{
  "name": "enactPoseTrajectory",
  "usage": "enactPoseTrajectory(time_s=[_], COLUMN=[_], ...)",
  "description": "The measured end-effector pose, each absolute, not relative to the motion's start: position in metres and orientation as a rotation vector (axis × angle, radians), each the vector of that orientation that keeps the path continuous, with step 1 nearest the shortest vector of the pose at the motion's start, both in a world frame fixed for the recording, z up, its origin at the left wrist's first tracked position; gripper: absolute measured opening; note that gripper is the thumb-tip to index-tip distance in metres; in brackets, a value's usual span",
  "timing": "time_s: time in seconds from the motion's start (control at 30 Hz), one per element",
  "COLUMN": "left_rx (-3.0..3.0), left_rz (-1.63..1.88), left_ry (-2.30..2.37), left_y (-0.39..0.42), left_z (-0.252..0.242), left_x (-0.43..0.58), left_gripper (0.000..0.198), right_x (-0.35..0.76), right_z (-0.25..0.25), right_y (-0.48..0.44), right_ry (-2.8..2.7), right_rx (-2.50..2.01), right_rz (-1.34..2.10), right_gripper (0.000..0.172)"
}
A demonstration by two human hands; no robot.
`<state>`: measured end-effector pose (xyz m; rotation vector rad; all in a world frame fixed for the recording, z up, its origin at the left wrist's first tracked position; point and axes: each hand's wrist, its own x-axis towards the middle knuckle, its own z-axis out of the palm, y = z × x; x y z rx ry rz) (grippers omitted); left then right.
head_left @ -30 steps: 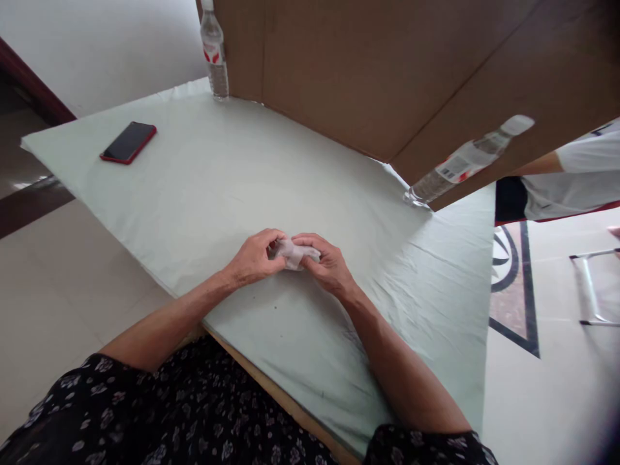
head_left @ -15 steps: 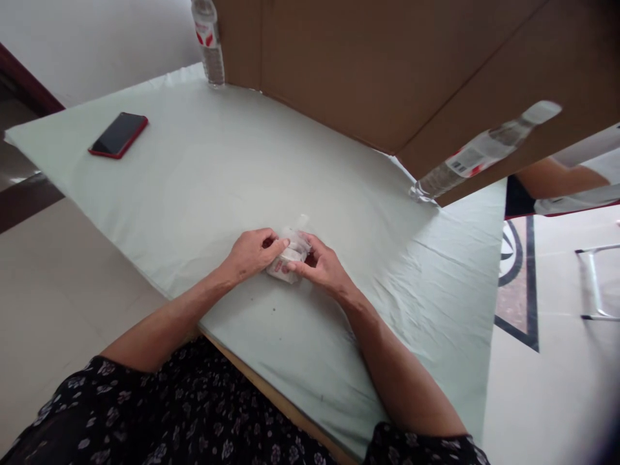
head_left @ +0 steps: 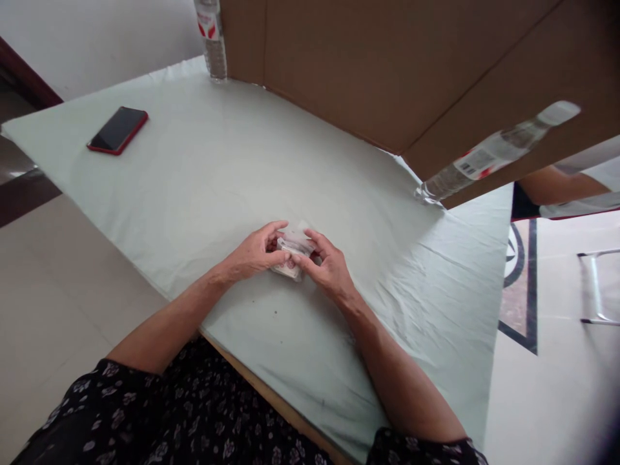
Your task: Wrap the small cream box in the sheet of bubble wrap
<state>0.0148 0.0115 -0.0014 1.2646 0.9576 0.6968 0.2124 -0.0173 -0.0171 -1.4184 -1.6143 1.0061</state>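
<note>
A small whitish packet point(head_left: 289, 267) with reddish print and a clear, crinkled plastic top is on the pale green tablecloth point(head_left: 242, 174), near the front edge. My left hand point(head_left: 259, 250) grips its left side, thumb on the front face and fingers curved behind. On the right side, my right hand point(head_left: 328, 263) holds it the same way, its thumb close to the left one. What is inside the packet cannot be made out.
A phone in a red case point(head_left: 117, 131) lies at the far left. Behind stands a large brown cardboard panel point(head_left: 349, 71), with a water bottle point(head_left: 212, 45) at its left and another bottle point(head_left: 494, 155) at its right. Another person's arm point(head_left: 564, 186) shows beyond the panel.
My left thumb has moved down onto the packet's front, and its fingers have spread round the back. The plastic top has shifted between my hands. The view has moved slightly.
</note>
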Motion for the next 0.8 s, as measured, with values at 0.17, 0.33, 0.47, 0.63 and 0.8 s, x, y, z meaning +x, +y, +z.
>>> enactPoseTrajectory(time_s=[0.17, 0.33, 0.47, 0.63, 0.8], left_rx=[1.247, 1.27, 1.35, 1.428, 1.404], left_rz=[0.752, 0.759, 0.725, 0.672, 0.682], left_ry=[0.992, 1.034, 1.059, 1.068, 1.057], left_y=[0.009, 0.005, 0.005, 0.006, 0.006], left_z=[-0.005, -0.005, -0.002, -0.003, -0.004], left_x=[0.017, 0.019, 0.017, 0.014, 0.013], left_gripper=[0.078, 0.073, 0.075, 0.078, 0.08], right_x=[0.209, 0.212, 0.211, 0.208, 0.208], right_z=[-0.024, -0.027, -0.028, -0.03, -0.03], right_y=[-0.019, -0.02, -0.022, -0.023, -0.023], right_ry=[-1.52, -1.463, -1.472, -1.458, -1.459], right_rx=[-1.367, -1.32, -1.309, -1.284, -1.275], right_rz=[1.009, 1.141, 1.119, 1.12, 1.134], right_gripper=[0.069, 0.078, 0.076, 0.074, 0.073])
